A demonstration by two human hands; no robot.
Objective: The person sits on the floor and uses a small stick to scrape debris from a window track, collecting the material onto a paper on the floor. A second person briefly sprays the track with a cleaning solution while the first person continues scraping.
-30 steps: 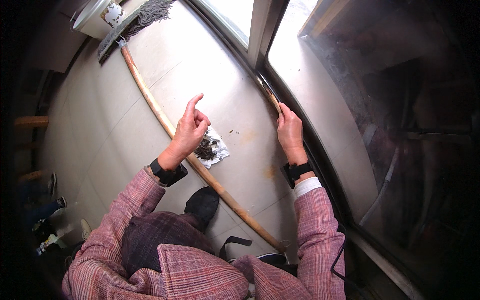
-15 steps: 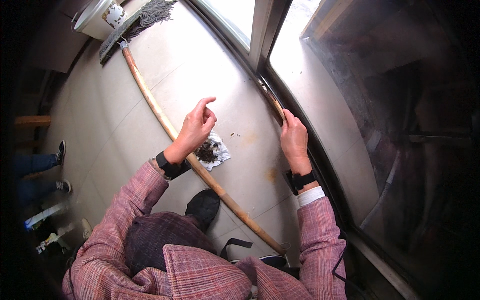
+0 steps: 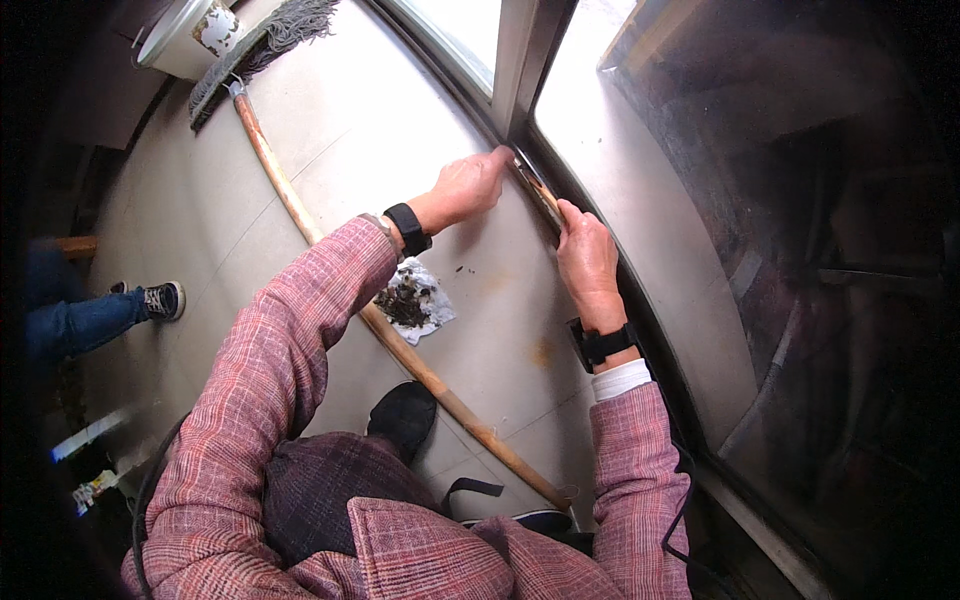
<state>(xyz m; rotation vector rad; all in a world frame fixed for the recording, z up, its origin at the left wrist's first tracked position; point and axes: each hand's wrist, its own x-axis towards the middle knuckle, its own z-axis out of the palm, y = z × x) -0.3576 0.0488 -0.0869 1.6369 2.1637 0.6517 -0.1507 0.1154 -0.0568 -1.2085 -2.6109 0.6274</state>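
Observation:
My right hand is closed around a slim wooden-handled tool, whose dark far end lies in the sliding-door track. The exact kind of tool does not show. My left hand reaches to the track beside that far end, its fingertips pressed together. Whatever they may hold is hidden. Below my left wrist, a crumpled white tissue lies on the floor with a heap of dark debris on it.
A mop with a long wooden handle lies across the floor, its grey head by a white bucket. Glass door panels stand to the right. Another person's jeans-clad leg is at the left.
My left hand has moved right and away from me to the track, its raised finger now folded in. My right hand stays on the tool. The other person's foot has shifted inward.

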